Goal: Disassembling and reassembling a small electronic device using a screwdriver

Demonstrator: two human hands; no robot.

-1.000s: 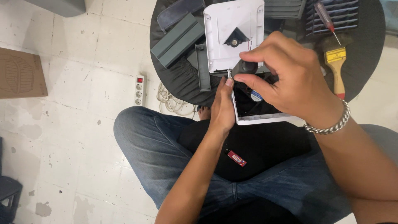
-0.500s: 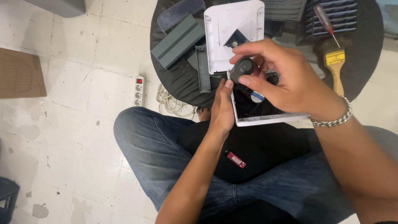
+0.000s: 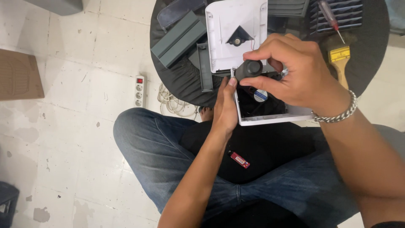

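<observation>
— Since a second ago the right hand (image 3: pixel 295 71) has drawn back a little from the white housing, and the dark round knob-like part (image 3: pixel 249 69) now shows plainly between its fingertips; before, the fingers covered it.

— How is that hand closed?

— Thumb and forefinger pinch the dark part, the other fingers curled loosely behind. A metal chain bracelet (image 3: pixel 337 116) sits at the wrist.

— And the left hand (image 3: pixel 225 110)?

— It lies flat against the left edge of the white open housing (image 3: pixel 270 119), fingers straight and together, thumb tip up by the dark part. It presses the casing rather than gripping anything.

— Where is the dark part, exactly?

— Just above the open housing, over the black fan (image 3: pixel 259 96) with its blue-and-white round label, at the lower edge of the white cover panel (image 3: pixel 236 25).

— What else is about?

— On the round dark bench (image 3: pixel 177 80): grey slatted pieces (image 3: pixel 179 39), a red-handled screwdriver (image 3: pixel 331 14) and a yellow brush (image 3: pixel 341 59). A white power strip (image 3: pixel 139 90) lies on the tiled floor.
</observation>
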